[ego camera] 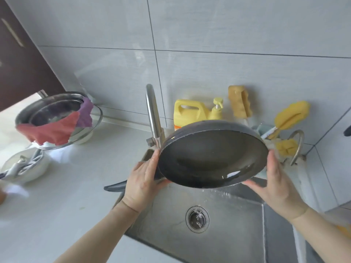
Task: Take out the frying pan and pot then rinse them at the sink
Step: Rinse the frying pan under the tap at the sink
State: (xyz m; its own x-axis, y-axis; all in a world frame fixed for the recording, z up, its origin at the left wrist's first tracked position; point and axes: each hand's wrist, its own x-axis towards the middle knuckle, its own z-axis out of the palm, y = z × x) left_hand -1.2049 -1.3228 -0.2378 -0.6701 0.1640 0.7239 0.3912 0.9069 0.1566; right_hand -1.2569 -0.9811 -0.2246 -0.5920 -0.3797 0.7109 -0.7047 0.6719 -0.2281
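Note:
A dark frying pan (210,158) is held tilted above the steel sink (171,234), its wet inside facing me. Its dark handle (115,186) sticks out to the lower left, under my wrist. My left hand (141,181) grips the pan's left rim, thumb on the edge and fingers curled beneath. My right hand (279,185) holds the right rim with fingers fairly straight, thumb along the edge. Water drips from the pan's lower edge toward the drain (197,219). No pot is clearly in view.
The faucet (153,118) rises just behind the pan's left side. A yellow detergent jug (191,112), sponges (240,103) and a curved metal pipe (298,147) stand behind it. On the left counter are steel bowls with red and purple cloths (57,128) and a white bowl of utensils (24,166).

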